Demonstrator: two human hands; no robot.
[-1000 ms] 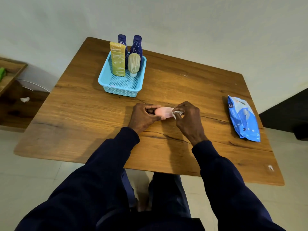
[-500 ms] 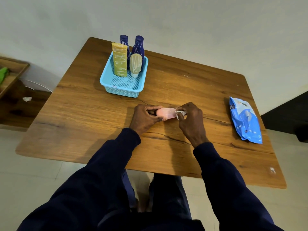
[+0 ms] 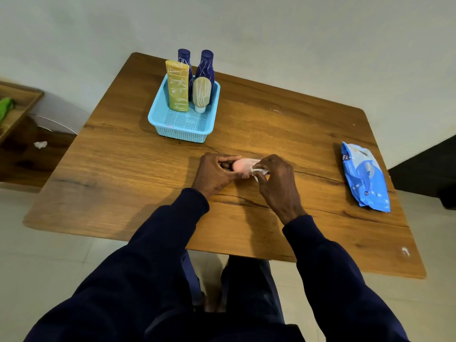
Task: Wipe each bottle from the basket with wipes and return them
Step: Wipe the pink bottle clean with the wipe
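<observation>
L hand [image 3: 214, 172]: gripping one end of pink bottle [image 3: 243, 166], held sideways over table [image 3: 123, 169], in front of basket [image 3: 182, 134].
R hand [image 3: 276, 178]: pinching white wipe [image 3: 259, 171] against bottle's other end.
In basket: yellow tube [image 3: 177, 87], cream bottle [image 3: 201, 93], 2 blue bottles [image 3: 206, 62] standing upright; can't tell which are wiped.
Progress: prob. mid-task; pink bottle being wiped, not back yet.
Wipes pack [image 3: 365, 176]: lying near table's right edge.

Sideways pink bottle [image 3: 243, 166] mid-frame, white wipe [image 3: 259, 171] on its right end. Blue basket [image 3: 182, 134] upper centre: yellow tube [image 3: 178, 87], cream bottle [image 3: 201, 92], two navy bottles [image 3: 206, 62] upright. Wipes pack [image 3: 365, 176] right.
</observation>
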